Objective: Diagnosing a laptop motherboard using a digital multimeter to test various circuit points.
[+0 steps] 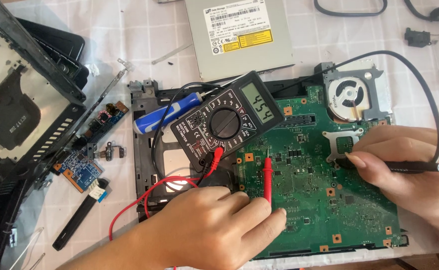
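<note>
A green board (319, 210) is showing orange pads and small black chips. The probe (267, 179) under the left hand (214, 227) is glowing red, its lead (144, 200) running red too; the probe (414, 167) in the right hand (414, 170) is showing black. The meter (227, 122) is wearing black with white markings and a grey-green screen. A screwdriver (167, 112) is showing blue and white. The drive (239, 35) is gleaming silver with white and yellow labels. A white cloth with a faint pink grid is covering the table (129, 35).
</note>
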